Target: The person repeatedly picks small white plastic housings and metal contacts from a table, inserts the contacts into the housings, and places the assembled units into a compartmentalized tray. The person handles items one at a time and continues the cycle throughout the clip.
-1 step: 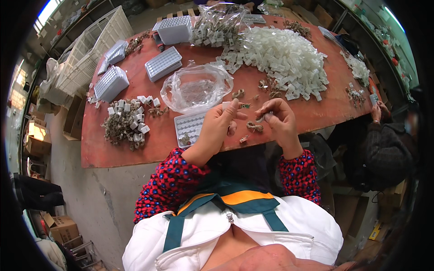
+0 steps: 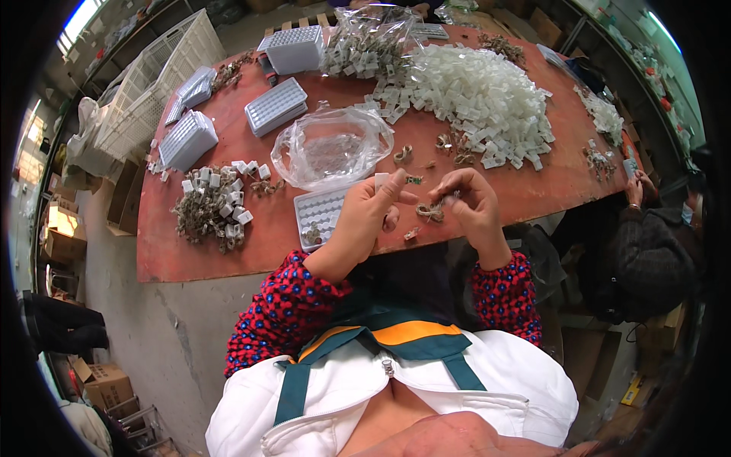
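My left hand is closed on a small white plastic housing, which stands up behind the thumb. A tiny green circuit board shows just past its fingertips. My right hand has its fingers drawn together in a pinch; what lies between them is too small to make out. Right under those fingertips is a small coiled bundle of brown wire. A white tray with pockets is partly covered by my left wrist, with a few small parts in its near corner.
A large heap of translucent white plastic pieces covers the far right of the red table. At left lies a pile of wired white housings. An open clear bag and stacked trays stand beyond. Another person's hand is at the right edge.
The fingers of my right hand have shifted slightly over the wire bundle. My left hand keeps nearly the same place with the white housing.
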{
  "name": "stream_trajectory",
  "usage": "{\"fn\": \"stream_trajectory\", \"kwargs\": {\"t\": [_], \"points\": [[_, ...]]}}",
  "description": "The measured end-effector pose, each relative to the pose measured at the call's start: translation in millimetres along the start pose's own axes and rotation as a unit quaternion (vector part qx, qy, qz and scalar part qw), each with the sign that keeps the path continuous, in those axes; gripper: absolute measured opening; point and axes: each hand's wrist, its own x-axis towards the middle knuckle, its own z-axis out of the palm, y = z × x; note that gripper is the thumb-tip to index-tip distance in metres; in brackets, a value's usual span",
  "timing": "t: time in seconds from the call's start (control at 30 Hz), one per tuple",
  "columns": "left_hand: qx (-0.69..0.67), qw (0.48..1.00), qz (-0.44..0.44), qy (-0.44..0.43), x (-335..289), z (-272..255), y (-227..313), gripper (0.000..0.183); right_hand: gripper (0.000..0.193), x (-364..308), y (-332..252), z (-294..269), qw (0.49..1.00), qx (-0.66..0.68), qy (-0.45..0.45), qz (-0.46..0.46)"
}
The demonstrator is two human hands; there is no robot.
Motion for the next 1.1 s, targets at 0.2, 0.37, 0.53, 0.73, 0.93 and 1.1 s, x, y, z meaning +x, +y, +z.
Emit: {"fn": "stream_trajectory", "kwargs": {"t": [0.2,0.37,0.53,0.73,0.93,1.1], "points": [[-0.005,0.999,-0.036,-0.024,-34,-9,-1,0.020,0.033,-17,-23,26,0.978,-0.197,-0.064,-0.037],[-0.062,0.996,-0.021,-0.054,-62,-13,-5,0.022,0.025,-26,-27,53,0.952,-0.292,-0.071,-0.055],[-0.092,0.995,-0.013,-0.024,-82,-21,-12,0.024,0.020,-32,-27,72,0.944,-0.318,-0.044,-0.078],[-0.105,0.993,0.040,-0.024,-89,-25,-18,0.020,0.029,-32,-27,88,0.933,-0.336,-0.056,-0.118],[-0.057,0.994,0.088,0.004,-89,-26,-22,0.018,0.027,-26,-26,90,0.909,-0.382,-0.069,-0.150],[-0.065,0.996,0.060,0.006,-88,-29,-22,0.023,0.025,-23,-24,89,0.892,-0.415,-0.075,-0.163]]}}
